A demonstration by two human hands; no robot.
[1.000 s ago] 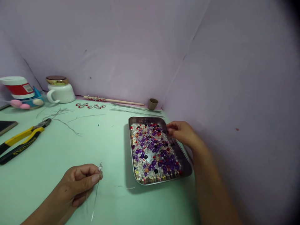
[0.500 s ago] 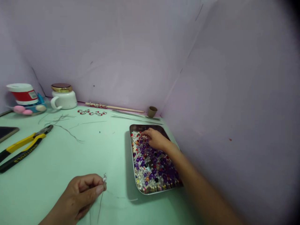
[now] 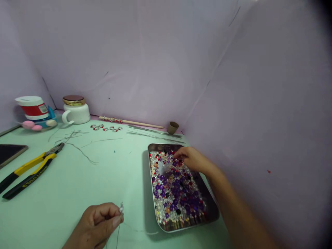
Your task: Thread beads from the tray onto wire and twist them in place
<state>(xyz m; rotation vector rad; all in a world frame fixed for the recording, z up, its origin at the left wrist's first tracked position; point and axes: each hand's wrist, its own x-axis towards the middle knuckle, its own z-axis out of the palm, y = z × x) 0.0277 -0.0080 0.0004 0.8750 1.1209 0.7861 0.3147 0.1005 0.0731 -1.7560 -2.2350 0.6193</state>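
Note:
My left hand is closed in a pinch on a beaded wire. Clear beads stick up past its fingertips, and thin wire ends trail below and to the right. Over the far part of a metal tray, my right hand reaches down with bent fingers slightly apart, its fingertips among the beads. The beads are purple, clear, red, black and orange, lying loose. No bead shows clearly in the right fingers.
Yellow-and-black pliers and a phone lie at left. Behind stand a lidded white mug and a bowl holding a red-white tub. Beaded pieces, a wooden stick, wires and a small brown cup line the back.
My right hand has moved right across the far part of the tray, and a bare patch now shows among the beads there. The view has shifted slightly; my left hand keeps its pinch.

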